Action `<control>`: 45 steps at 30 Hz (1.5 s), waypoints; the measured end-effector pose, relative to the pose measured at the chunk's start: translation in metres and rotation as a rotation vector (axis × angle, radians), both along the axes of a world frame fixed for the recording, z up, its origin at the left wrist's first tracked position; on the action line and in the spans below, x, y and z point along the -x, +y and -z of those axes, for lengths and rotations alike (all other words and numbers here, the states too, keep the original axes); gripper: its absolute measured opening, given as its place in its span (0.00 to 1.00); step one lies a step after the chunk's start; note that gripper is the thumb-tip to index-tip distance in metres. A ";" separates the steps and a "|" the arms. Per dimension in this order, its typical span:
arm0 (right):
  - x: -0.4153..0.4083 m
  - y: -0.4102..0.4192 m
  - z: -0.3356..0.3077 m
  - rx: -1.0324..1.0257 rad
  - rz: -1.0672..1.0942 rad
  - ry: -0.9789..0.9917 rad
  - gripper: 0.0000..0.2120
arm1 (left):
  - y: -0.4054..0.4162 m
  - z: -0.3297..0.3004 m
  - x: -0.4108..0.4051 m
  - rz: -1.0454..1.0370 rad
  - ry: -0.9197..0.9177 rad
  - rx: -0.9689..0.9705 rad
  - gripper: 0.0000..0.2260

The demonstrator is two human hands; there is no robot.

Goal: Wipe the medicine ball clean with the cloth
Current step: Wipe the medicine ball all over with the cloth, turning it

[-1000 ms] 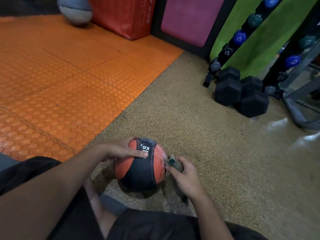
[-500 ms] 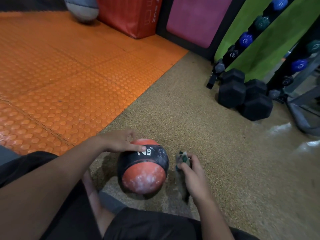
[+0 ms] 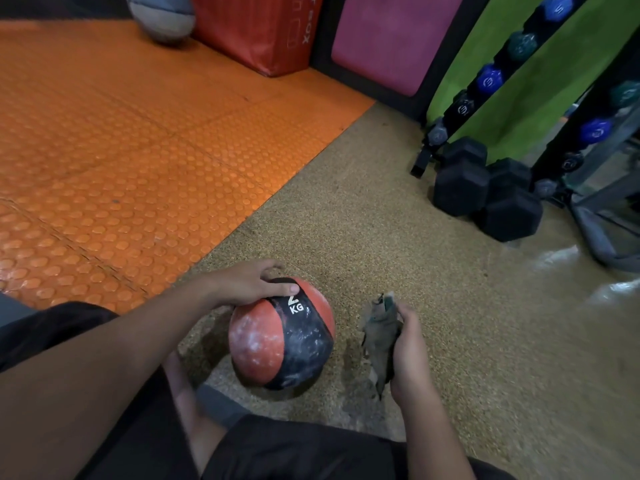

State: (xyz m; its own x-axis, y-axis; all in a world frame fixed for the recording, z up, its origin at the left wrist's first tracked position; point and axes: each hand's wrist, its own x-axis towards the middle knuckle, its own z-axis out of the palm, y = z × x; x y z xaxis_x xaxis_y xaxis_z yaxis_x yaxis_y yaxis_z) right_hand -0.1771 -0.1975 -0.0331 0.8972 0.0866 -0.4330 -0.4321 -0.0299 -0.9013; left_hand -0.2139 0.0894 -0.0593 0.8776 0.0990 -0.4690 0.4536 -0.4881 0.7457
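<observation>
The medicine ball [image 3: 281,337], red and black with white smears and a "KG" mark, sits on the speckled tan floor [image 3: 398,258] just in front of the person's legs, close to the diagonal edge where the orange studded mat [image 3: 114,161] begins on the left. Open tan floor stretches ahead and to the right of the ball; well apart at the upper right stand black hex dumbbells [image 3: 485,192] at the foot of a dumbbell rack [image 3: 485,84], with a red box [image 3: 256,29] and a grey ball [image 3: 161,15] at the far edge of the mat. The left hand [image 3: 249,284] reaches across from the left and rests on top of the ball, fingers spread over its far upper side and thumb lying along the near side, a loose steadying grip. The right hand [image 3: 408,351] is held just beside the ball on its right, apart from it, fingers curled in a closed grip round a bunched grey cloth [image 3: 379,337] that hangs down below the fist.
</observation>
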 end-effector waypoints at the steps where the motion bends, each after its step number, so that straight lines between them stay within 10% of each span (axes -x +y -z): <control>1: -0.001 0.000 0.003 0.047 0.006 -0.054 0.16 | -0.003 -0.001 -0.001 -0.022 -0.038 -0.005 0.39; 17: 0.020 0.017 0.001 0.583 -0.401 -0.929 0.08 | -0.034 0.016 0.005 0.032 -0.254 -0.111 0.19; 24: 0.007 0.051 -0.004 0.920 -0.511 -0.954 0.09 | -0.038 0.025 0.002 -0.097 -0.270 -0.076 0.15; 30: 0.019 0.041 0.003 0.709 -0.693 -0.924 0.21 | -0.030 0.032 0.001 -0.155 -0.261 0.063 0.16; 39: 0.001 0.039 0.011 0.533 -0.494 -0.737 0.11 | -0.039 0.020 -0.005 -0.036 -0.239 -0.138 0.25; 45: 0.045 0.038 0.016 0.645 -0.573 -1.054 0.13 | -0.034 0.024 -0.012 -0.091 -0.257 -0.028 0.24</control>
